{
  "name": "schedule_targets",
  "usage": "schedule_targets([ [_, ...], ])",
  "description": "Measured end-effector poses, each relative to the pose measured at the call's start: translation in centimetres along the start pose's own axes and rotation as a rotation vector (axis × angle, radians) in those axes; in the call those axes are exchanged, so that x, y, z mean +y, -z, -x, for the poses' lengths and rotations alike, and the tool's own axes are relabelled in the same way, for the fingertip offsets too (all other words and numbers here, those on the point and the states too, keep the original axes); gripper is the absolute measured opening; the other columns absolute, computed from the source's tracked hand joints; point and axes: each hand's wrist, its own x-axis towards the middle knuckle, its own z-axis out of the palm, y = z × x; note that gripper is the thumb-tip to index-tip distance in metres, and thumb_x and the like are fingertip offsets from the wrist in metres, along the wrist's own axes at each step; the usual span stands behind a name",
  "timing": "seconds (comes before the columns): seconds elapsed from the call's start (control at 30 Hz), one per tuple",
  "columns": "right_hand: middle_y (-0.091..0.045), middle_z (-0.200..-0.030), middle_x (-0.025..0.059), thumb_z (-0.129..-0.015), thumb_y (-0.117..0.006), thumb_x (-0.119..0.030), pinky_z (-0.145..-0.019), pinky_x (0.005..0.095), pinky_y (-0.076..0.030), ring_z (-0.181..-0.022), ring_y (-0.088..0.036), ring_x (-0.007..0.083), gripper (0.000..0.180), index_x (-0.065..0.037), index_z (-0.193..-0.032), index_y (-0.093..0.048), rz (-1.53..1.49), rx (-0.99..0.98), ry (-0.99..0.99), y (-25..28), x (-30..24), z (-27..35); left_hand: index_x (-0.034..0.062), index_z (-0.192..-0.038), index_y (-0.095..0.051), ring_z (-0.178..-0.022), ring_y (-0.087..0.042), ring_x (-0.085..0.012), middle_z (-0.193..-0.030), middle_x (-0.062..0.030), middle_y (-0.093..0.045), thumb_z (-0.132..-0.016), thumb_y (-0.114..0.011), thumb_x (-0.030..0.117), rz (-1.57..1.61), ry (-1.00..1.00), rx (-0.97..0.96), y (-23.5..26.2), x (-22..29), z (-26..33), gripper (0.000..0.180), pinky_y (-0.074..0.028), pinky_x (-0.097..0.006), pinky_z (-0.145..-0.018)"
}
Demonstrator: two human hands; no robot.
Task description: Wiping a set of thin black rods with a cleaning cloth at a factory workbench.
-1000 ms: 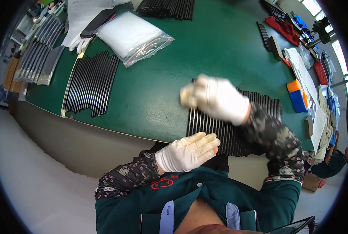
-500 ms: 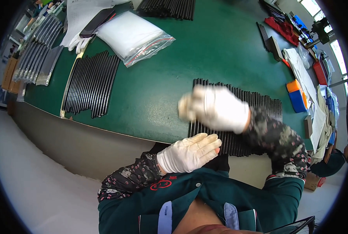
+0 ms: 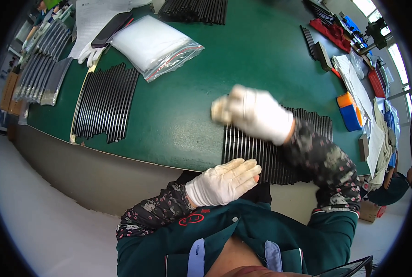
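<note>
On the green surface's [image 3: 183, 97] near right, our white-gloved right hand [image 3: 254, 112] curls over slim black rods [image 3: 248, 146], its grip's contents unclear to us; our white-gloved left hand [image 3: 223, 182] lies straight-fingered, empty.

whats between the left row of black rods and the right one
In the head view, a stretch of green tabletop lies between the left rods and the right rods, which the right hand partly hides.

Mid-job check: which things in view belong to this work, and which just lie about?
In use, apparently:
- black rods near the hands
- right hand, blurred, above them
- left hand, open, at their near edge
- probably the left-side rod row

Seemingly lying about:
- plastic bag
- red cloth
- blue-and-orange object
</note>
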Motion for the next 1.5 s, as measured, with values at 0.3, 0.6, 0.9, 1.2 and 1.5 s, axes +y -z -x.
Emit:
schedule_targets([
  [0.3,-0.062,-0.088,0.0040,-0.078,-0.063,-0.012,-0.059,0.0341,-0.055,-0.074,-0.063,0.0215,0.007,-0.013,-0.083,-0.058,-0.094,-0.123,0.021,0.3,-1.7,0.8,0.0027,-0.100,-0.066,-0.104,-0.066,-0.0231,-0.112,-0.0100,-0.068,-0.087,-0.063,0.013,-0.013,0.020,-0.009,0.3,0.2,-0.1,0.017,-0.055,-0.036,-0.090],
  [0.6,-0.059,-0.085,0.0039,-0.080,-0.059,-0.011,-0.057,0.0351,-0.054,-0.068,-0.061,0.0226,0.008,-0.013,-0.088,-0.062,-0.136,-0.213,0.037,0.9,-3.3,1.2,0.0040,-0.102,-0.066,-0.104,-0.066,-0.0232,-0.114,-0.0106,-0.067,-0.085,-0.064,0.013,-0.037,0.046,0.021,0.2,0.6,0.1,0.019,-0.055,-0.036,-0.090],
  [0.9,-0.060,-0.085,0.0039,-0.072,-0.067,-0.009,-0.053,0.0319,-0.053,-0.069,-0.062,0.0201,0.015,-0.013,-0.085,-0.061,-0.187,-0.258,0.092,1.0,-4.1,1.7,0.0028,-0.101,-0.066,-0.105,-0.066,-0.0234,-0.112,-0.0105,-0.068,-0.085,-0.065,0.012,-0.032,0.036,-0.018,0.0,0.7,0.9,0.019,-0.054,-0.036,-0.091],
  [1.2,-0.066,-0.096,-0.0008,-0.082,-0.063,-0.011,-0.063,0.0305,-0.055,-0.080,-0.063,0.0180,0.008,-0.015,-0.088,-0.060,-0.325,-0.310,-0.074,0.4,-3.8,2.6,0.0037,-0.099,-0.066,-0.106,-0.066,-0.0238,-0.112,-0.0103,-0.068,-0.086,-0.066,0.012,-0.023,0.070,-0.065,0.5,0.7,0.9,0.016,-0.054,-0.036,-0.091],
  [1.5,-0.062,-0.089,0.0073,-0.085,-0.069,-0.016,-0.071,0.0343,-0.055,-0.080,-0.065,0.0264,0.019,-0.009,-0.102,-0.069,0.079,0.022,-0.426,2.7,2.5,-0.5,0.0038,-0.101,-0.063,-0.099,-0.066,-0.0262,-0.109,-0.0102,-0.066,-0.082,-0.070,0.013,-0.046,0.009,0.043,0.5,0.2,-0.6,0.022,-0.056,-0.037,-0.084],
])
